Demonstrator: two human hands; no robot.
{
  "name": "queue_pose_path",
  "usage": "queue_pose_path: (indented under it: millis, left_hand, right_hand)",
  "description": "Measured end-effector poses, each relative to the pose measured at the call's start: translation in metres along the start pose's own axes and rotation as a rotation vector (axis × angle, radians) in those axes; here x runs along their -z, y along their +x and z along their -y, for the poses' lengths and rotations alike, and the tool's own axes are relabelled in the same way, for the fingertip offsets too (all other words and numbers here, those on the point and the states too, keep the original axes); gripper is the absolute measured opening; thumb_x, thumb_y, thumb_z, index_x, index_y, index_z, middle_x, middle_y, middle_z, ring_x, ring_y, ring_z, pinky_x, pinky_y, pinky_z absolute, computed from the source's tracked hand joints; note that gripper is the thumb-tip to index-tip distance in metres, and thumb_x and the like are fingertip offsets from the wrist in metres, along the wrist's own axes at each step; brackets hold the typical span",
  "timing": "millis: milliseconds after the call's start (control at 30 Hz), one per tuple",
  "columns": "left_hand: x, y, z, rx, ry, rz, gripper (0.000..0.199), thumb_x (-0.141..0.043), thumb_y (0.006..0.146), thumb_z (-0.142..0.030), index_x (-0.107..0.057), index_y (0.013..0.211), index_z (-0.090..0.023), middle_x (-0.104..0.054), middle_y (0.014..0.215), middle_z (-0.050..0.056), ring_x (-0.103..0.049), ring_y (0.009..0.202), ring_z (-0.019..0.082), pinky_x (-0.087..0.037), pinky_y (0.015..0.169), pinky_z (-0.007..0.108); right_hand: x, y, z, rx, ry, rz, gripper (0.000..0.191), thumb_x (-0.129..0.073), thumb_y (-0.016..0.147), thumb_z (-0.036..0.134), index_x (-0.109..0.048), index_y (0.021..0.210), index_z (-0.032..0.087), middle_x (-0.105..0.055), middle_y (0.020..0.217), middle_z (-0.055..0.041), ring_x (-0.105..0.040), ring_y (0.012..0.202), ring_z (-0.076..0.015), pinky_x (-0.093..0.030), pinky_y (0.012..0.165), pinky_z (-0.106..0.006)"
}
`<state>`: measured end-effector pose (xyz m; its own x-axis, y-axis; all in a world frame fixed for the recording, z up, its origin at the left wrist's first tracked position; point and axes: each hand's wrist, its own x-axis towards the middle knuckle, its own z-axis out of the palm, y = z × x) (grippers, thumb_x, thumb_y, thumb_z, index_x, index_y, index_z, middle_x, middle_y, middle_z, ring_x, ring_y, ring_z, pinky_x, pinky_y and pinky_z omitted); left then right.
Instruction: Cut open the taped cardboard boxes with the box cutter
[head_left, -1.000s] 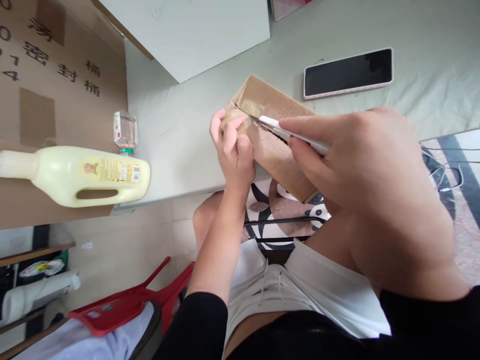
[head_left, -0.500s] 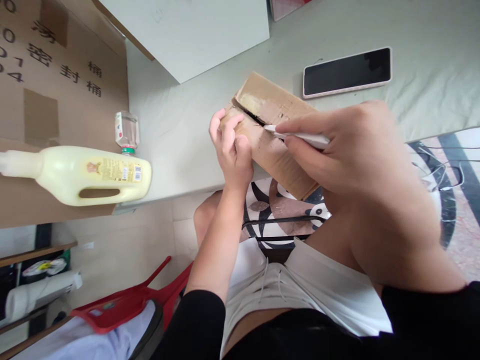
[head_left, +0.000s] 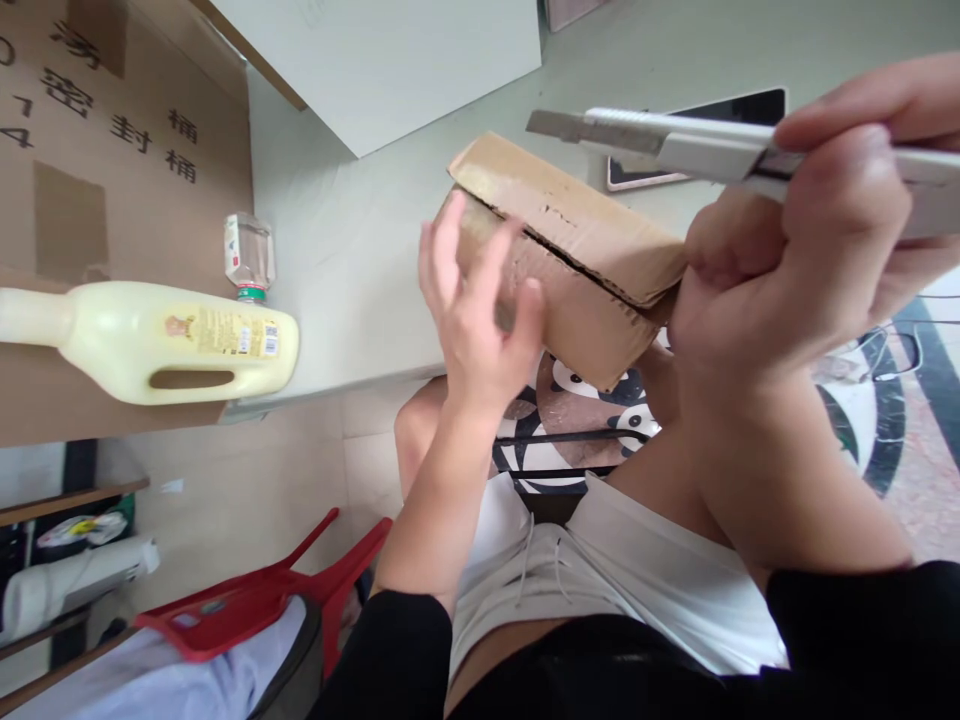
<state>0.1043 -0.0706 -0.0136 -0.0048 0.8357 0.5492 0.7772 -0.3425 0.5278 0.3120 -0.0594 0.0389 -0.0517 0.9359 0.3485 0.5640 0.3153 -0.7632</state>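
Observation:
A small brown cardboard box (head_left: 581, 320) sits tilted at the table's front edge, above my lap. A dark slit runs along its top seam, and the cardboard has small nicks beside it. My left hand (head_left: 484, 320) lies over the box's left part, fingers spread and slightly blurred. In my right hand (head_left: 825, 220) is a white utility knife (head_left: 697, 145), its metal blade out and pointing left, raised above the box. The lower side of that hand is close against the box's right end; whether it touches, I cannot tell.
A phone (head_left: 750, 108) lies behind the knife. At left are a pale yellow jug (head_left: 112, 335), a small clear bottle (head_left: 251, 250) and a large printed carton (head_left: 150, 210). A white panel (head_left: 420, 70) stands at the back. A red chair (head_left: 247, 595) is lower left.
My right hand has lifted the knife out of the box's seam and moved up and right. The slit now shows along the seam. My left hand's fingers have spread and shifted slightly right.

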Motion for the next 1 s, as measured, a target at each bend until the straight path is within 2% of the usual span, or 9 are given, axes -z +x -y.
queue_pose_path:
  millis: [100, 167, 267, 367, 500, 633, 767, 900, 1000]
  left_hand:
    - [-0.001, 0.0, -0.025, -0.062, 0.039, 0.086, 0.048, -0.042, 0.093, -0.064, -0.068, 0.114, -0.028, -0.045, 0.154, 0.009, -0.031, 0.151, 0.035, -0.02, 0.126, 0.062]
    - [-0.003, -0.002, -0.032, -0.091, 0.047, 0.073, 0.045, -0.044, 0.093, -0.06, -0.071, 0.104, -0.026, -0.049, 0.149, 0.013, -0.039, 0.145, 0.039, -0.026, 0.12, 0.067]
    - [-0.003, -0.003, -0.032, -0.088, 0.057, 0.079, 0.042, -0.045, 0.093, -0.058, -0.069, 0.1, -0.024, -0.055, 0.142, 0.013, -0.046, 0.137, 0.037, -0.033, 0.116, 0.063]
    - [-0.001, -0.004, -0.03, -0.063, 0.055, 0.119, 0.045, -0.043, 0.095, -0.061, -0.067, 0.1, -0.023, -0.056, 0.14, 0.011, -0.046, 0.138, 0.032, -0.032, 0.12, 0.056]
    - [0.001, -0.005, -0.032, -0.036, 0.014, 0.142, 0.052, -0.042, 0.093, -0.067, -0.066, 0.107, -0.023, -0.048, 0.146, 0.012, -0.041, 0.142, 0.032, -0.028, 0.124, 0.053]
    - [0.004, -0.007, -0.037, -0.058, 0.007, 0.165, 0.055, -0.042, 0.092, -0.069, -0.067, 0.105, -0.022, -0.046, 0.147, 0.012, -0.038, 0.144, 0.034, -0.028, 0.124, 0.055]
    - [0.002, -0.016, -0.051, -0.098, 0.002, 0.177, 0.055, -0.052, 0.086, -0.072, -0.068, 0.108, -0.025, -0.041, 0.149, 0.012, -0.033, 0.147, 0.039, -0.029, 0.124, 0.06]
    - [-0.003, -0.024, -0.06, -0.052, 0.029, 0.152, 0.057, -0.064, 0.081, -0.069, -0.061, 0.122, -0.03, -0.036, 0.152, 0.011, -0.027, 0.151, 0.042, -0.027, 0.122, 0.067]
    - [-0.002, -0.023, -0.053, -0.041, 0.007, 0.106, 0.058, -0.062, 0.085, -0.064, -0.054, 0.13, -0.028, -0.037, 0.152, 0.015, -0.034, 0.149, 0.037, -0.034, 0.121, 0.062]
  right_hand:
    - [-0.02, 0.003, 0.011, -0.035, 0.054, -0.263, 0.037, -0.034, 0.099, 0.048, -0.059, 0.106, 0.023, -0.055, 0.097, -0.0063, -0.056, 0.065, -0.0106, -0.041, 0.051, -0.025]
    - [-0.036, 0.007, 0.023, -0.019, 0.228, -0.555, 0.026, -0.033, 0.098, 0.031, -0.055, 0.088, 0.02, -0.049, 0.085, -0.0022, -0.034, 0.049, -0.0027, -0.028, 0.044, -0.022]
    - [-0.05, 0.011, 0.034, 0.008, 0.47, -0.782, 0.022, -0.032, 0.093, 0.018, -0.04, 0.072, 0.02, -0.042, 0.077, 0.0008, -0.015, 0.046, -0.0006, -0.018, 0.042, -0.022]
    - [-0.051, 0.011, 0.033, -0.043, 0.462, -0.784, 0.02, -0.034, 0.095, 0.021, -0.044, 0.077, 0.02, -0.045, 0.085, -0.0001, -0.019, 0.048, -0.0001, -0.022, 0.043, -0.02]
    - [-0.046, 0.007, 0.023, 0.048, 0.56, -0.699, 0.02, -0.036, 0.097, 0.022, -0.051, 0.083, 0.018, -0.048, 0.089, -0.0008, -0.023, 0.049, 0.001, -0.026, 0.044, -0.019]
    - [-0.048, 0.006, 0.017, 0.075, 0.68, -0.705, 0.022, -0.039, 0.099, 0.02, -0.053, 0.081, 0.017, -0.047, 0.089, 0.0004, -0.023, 0.05, 0.0015, -0.023, 0.045, -0.02]
    - [-0.05, 0.005, 0.013, 0.007, 0.546, -0.686, 0.024, -0.034, 0.102, 0.026, -0.055, 0.094, 0.017, -0.046, 0.098, 0.0, -0.022, 0.053, 0.0006, -0.027, 0.046, -0.019]
    - [-0.05, 0.004, 0.016, -0.064, 0.369, -0.674, 0.028, -0.027, 0.103, 0.031, -0.051, 0.099, 0.018, -0.046, 0.105, -0.0026, -0.02, 0.054, -0.0016, -0.028, 0.045, -0.02]
    - [-0.054, 0.005, 0.018, -0.074, 0.336, -0.718, 0.025, -0.028, 0.103, 0.032, -0.048, 0.096, 0.019, -0.045, 0.107, -0.0027, -0.02, 0.055, -0.002, -0.026, 0.045, -0.021]
